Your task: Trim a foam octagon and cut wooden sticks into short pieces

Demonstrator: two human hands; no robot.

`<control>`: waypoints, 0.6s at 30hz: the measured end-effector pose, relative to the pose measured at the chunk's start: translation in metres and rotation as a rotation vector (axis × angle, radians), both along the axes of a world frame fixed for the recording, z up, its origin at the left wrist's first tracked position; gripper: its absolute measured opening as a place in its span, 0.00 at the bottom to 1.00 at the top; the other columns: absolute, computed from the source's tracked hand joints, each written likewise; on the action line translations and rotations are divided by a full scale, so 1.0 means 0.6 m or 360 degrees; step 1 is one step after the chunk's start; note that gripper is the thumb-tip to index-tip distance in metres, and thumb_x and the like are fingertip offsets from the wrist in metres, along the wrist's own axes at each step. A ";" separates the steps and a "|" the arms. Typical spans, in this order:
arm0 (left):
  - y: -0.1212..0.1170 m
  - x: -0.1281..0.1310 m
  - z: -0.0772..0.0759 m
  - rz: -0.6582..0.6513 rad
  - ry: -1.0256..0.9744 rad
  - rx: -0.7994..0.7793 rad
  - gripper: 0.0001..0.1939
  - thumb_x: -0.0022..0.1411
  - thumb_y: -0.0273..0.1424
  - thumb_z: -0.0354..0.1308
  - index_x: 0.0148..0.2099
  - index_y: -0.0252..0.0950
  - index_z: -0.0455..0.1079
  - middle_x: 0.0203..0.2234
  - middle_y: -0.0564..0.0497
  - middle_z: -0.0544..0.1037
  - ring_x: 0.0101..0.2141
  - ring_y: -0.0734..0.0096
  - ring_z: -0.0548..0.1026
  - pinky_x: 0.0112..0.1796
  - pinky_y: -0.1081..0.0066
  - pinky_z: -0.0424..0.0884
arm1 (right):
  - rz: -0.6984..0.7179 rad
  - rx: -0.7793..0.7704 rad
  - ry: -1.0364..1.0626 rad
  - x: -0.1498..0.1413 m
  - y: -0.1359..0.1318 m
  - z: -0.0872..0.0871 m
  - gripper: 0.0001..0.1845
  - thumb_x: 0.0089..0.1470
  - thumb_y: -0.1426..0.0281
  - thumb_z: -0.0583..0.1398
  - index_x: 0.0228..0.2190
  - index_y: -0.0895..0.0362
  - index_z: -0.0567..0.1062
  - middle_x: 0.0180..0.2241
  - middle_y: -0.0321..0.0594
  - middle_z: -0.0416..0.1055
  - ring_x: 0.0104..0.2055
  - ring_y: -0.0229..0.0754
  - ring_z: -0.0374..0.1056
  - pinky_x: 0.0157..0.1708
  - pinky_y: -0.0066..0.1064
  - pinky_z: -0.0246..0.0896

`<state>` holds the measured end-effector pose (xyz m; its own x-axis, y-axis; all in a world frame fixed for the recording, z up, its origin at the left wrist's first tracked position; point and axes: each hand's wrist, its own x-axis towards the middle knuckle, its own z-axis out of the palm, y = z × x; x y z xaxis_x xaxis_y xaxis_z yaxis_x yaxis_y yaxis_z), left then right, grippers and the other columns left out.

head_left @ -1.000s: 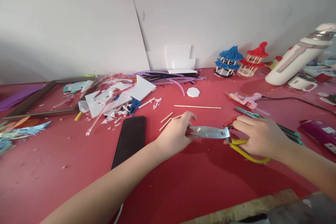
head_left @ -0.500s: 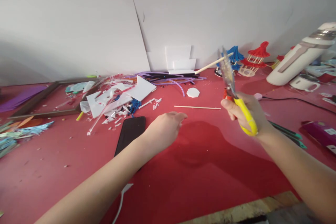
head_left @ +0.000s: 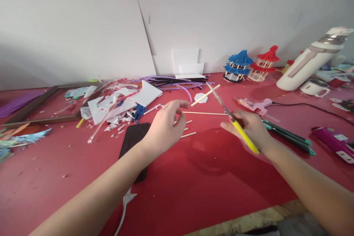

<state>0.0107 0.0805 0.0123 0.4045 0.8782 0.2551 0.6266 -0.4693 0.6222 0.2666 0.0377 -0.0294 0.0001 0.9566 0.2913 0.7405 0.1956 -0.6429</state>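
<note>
My right hand [head_left: 250,127] is closed around yellow-handled scissors [head_left: 246,138], their blades pointing up and to the left. A thin pale wooden stick [head_left: 203,97] slants across the blades, and its lower left end is close to my left fingertips. My left hand [head_left: 168,125] is curled with thumb and forefinger apart; whether a fingertip touches the stick I cannot tell. Several short stick pieces [head_left: 188,134] lie on the table beside and partly behind it. A longer stick [head_left: 206,113] lies flat below the scissors. Behind the slanting stick is a white octagonal piece [head_left: 199,98].
A black phone [head_left: 134,140] lies by my left forearm, with white scraps [head_left: 124,99] beyond. Blue [head_left: 238,64] and red [head_left: 267,62] pagoda models stand at the back. To the right are a pink glue gun [head_left: 256,106], green-tipped tools [head_left: 290,136], a mug [head_left: 315,87] and a leaning flask [head_left: 306,62].
My right hand has lowered the scissors and tilted them left, bringing the slanting stick down and left. My left hand has shifted slightly up and left and its fingers have spread; short sticks now show beside it.
</note>
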 end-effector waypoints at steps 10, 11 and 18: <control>-0.028 0.017 0.010 -0.0023 -0.0423 -0.0063 0.07 0.64 0.31 0.56 0.36 0.36 0.73 0.28 0.54 0.79 0.31 0.75 0.77 0.33 0.77 0.72 | 0.0208 0.0187 -0.0356 -0.024 -0.010 0.004 0.20 0.49 0.52 0.62 0.23 0.55 0.67 0.23 0.35 0.67 0.23 0.37 0.61 0.24 0.29 0.56; -0.029 0.017 0.011 -0.0021 -0.0428 -0.0079 0.07 0.63 0.31 0.56 0.36 0.36 0.74 0.27 0.54 0.79 0.30 0.75 0.77 0.32 0.78 0.72 | 0.0221 0.0181 -0.0332 -0.024 -0.010 0.003 0.18 0.50 0.53 0.63 0.25 0.55 0.69 0.25 0.37 0.69 0.25 0.39 0.64 0.26 0.30 0.58; -0.040 0.017 0.003 -0.0154 -0.0455 -0.0110 0.08 0.59 0.22 0.54 0.34 0.35 0.75 0.25 0.55 0.79 0.25 0.77 0.76 0.28 0.79 0.71 | 0.0279 0.0106 -0.0271 -0.026 -0.020 0.004 0.17 0.47 0.57 0.65 0.31 0.55 0.68 0.27 0.36 0.69 0.25 0.38 0.64 0.26 0.29 0.59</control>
